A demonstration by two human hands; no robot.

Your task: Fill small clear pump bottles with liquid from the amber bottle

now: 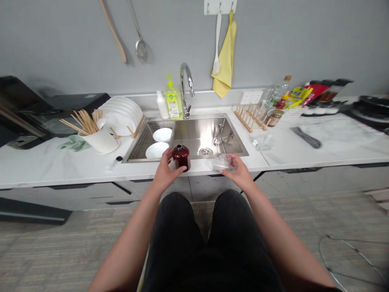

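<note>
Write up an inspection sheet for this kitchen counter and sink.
Surface: white marble-look counter around a steel sink.
Job's things: dark red bottle, open-topped, on sink's front edge; clear plastic piece beside it.
Clutter: two white bowls in sink; plate stack; chopstick holder; empty wooden rack.
Grippers: left hand grips bottle; right hand holds plastic piece.
Cables: nothing seen.
Surroundings: grey wall, hanging yellow cloth.
</note>
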